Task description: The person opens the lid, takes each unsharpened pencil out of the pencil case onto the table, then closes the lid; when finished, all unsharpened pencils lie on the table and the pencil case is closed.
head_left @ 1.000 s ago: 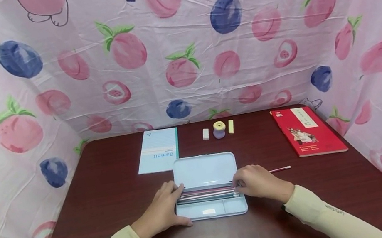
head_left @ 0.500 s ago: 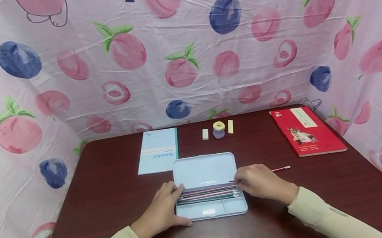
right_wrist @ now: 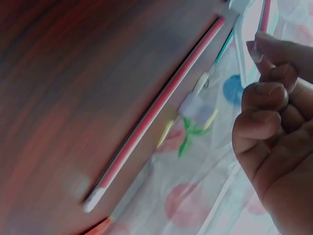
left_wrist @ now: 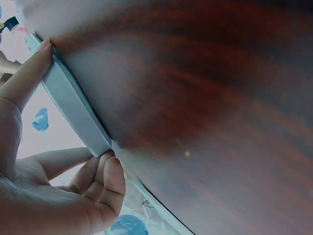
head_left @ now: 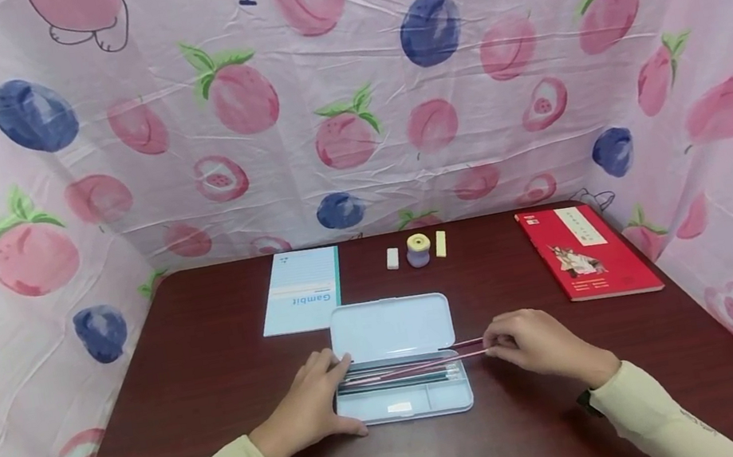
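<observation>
An open light-blue pencil case [head_left: 383, 405] lies on the table with its lid folded back and several pencils [head_left: 392, 383] in its long compartment. My left hand [head_left: 308, 404] grips the case's left end, thumb at the front corner and fingers at the back, as the left wrist view also shows. Just right of the case, my right hand [head_left: 538, 341] pinches one end of a red-and-white pencil [head_left: 433, 364], which slants across the compartment. Behind that hand lies a second red pencil [right_wrist: 156, 110] with a white end, flat on the table and partly hidden in the head view.
Behind the case, to the left, lies a light-blue notebook [head_left: 300, 292]. At the back stand a white eraser [head_left: 393, 259], a yellow-and-purple pencil sharpener-like item [head_left: 418, 250] and a yellow strip [head_left: 440, 243]. A red book [head_left: 589, 252] lies at the right; a printed curtain surrounds the table.
My right hand has moved right, away from the case, drawing a red-and-white pencil partly out over its right edge. The left hand has stayed on the case's left end.
</observation>
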`<state>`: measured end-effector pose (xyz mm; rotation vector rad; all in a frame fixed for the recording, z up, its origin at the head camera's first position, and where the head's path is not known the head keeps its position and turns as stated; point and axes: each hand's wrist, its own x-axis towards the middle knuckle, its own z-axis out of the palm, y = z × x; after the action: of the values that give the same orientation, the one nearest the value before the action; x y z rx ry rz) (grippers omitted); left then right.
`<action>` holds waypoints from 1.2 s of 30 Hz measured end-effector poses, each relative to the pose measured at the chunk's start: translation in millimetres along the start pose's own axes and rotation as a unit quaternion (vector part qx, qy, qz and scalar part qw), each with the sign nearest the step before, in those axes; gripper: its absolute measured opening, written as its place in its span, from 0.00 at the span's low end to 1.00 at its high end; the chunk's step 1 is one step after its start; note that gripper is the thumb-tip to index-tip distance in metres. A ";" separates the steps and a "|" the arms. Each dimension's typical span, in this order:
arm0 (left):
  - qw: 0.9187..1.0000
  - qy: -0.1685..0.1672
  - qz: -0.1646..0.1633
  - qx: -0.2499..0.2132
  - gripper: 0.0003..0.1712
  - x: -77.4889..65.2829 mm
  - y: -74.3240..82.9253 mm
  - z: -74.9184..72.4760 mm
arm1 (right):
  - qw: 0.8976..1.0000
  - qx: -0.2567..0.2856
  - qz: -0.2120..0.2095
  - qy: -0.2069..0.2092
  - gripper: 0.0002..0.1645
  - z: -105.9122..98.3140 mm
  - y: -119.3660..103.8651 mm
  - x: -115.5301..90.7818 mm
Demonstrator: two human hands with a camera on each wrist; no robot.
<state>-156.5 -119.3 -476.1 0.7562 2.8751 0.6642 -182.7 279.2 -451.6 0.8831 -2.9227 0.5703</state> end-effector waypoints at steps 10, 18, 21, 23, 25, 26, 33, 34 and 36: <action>1.000 -0.003 0.000 -0.003 0.65 -0.6 1.5 -1.1 | 0.997 0.073 -0.006 0.003 0.09 -10.8 46.3 -29.8; 1.000 0.002 0.003 -0.001 0.65 -0.7 0.7 0.0 | 0.996 0.085 -0.015 0.025 0.13 -20.6 80.7 -53.5; 1.000 0.004 0.004 -0.002 0.65 -0.9 0.8 0.0 | 0.995 0.086 -0.019 0.040 0.13 -23.5 89.6 -60.6; 1.000 0.004 0.005 -0.003 0.65 -1.1 1.0 -0.1 | 0.995 0.087 -0.020 0.049 0.13 -24.4 94.4 -64.7; 1.000 0.005 0.006 -0.002 0.65 -1.2 1.2 -0.1 | 0.995 0.087 -0.022 0.054 0.14 -24.4 98.8 -68.3; 1.000 0.005 0.007 -0.002 0.65 -1.3 1.3 -0.1 | 0.994 0.086 -0.022 0.056 0.14 -24.5 100.7 -70.0; 1.000 0.005 0.007 -0.002 0.65 -1.2 1.5 -0.1 | 0.995 0.081 -0.012 0.063 0.14 -27.8 111.2 -76.6; 1.000 0.004 0.007 -0.003 0.65 -1.1 1.6 -0.1 | 0.995 0.083 -0.009 0.061 0.14 -28.5 112.2 -77.1; 1.000 0.004 0.006 -0.003 0.65 -1.1 1.8 -0.3 | 0.995 0.085 -0.006 0.058 0.13 -29.2 114.1 -77.8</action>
<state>-154.8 -118.5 -475.1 0.7731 2.8754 0.6789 -181.3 418.7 -473.4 0.8526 -2.7957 0.8503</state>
